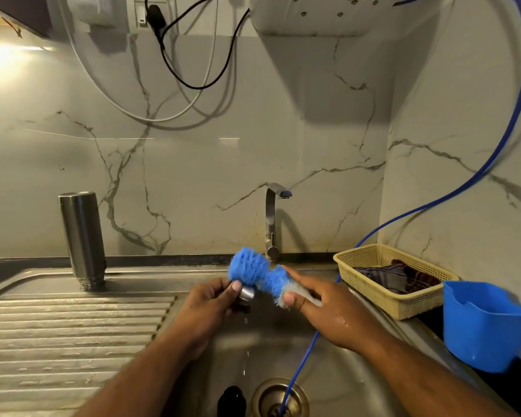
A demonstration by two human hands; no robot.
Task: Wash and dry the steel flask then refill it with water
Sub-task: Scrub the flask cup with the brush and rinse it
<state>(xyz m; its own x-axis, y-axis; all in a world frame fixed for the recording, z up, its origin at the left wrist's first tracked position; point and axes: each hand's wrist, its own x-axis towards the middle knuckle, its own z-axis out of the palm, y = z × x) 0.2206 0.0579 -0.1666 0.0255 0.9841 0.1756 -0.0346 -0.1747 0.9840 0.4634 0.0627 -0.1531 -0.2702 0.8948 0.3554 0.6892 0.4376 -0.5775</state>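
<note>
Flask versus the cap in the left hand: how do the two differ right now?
The flask stands mouth down on the drainboard, untouched; the cap is pinched in the left hand over the sink. The flask is tall and slim; the cap is short and small. The blue scrubber in the right hand is beside the cap, well away from the flask. Both are bare steel.
</note>
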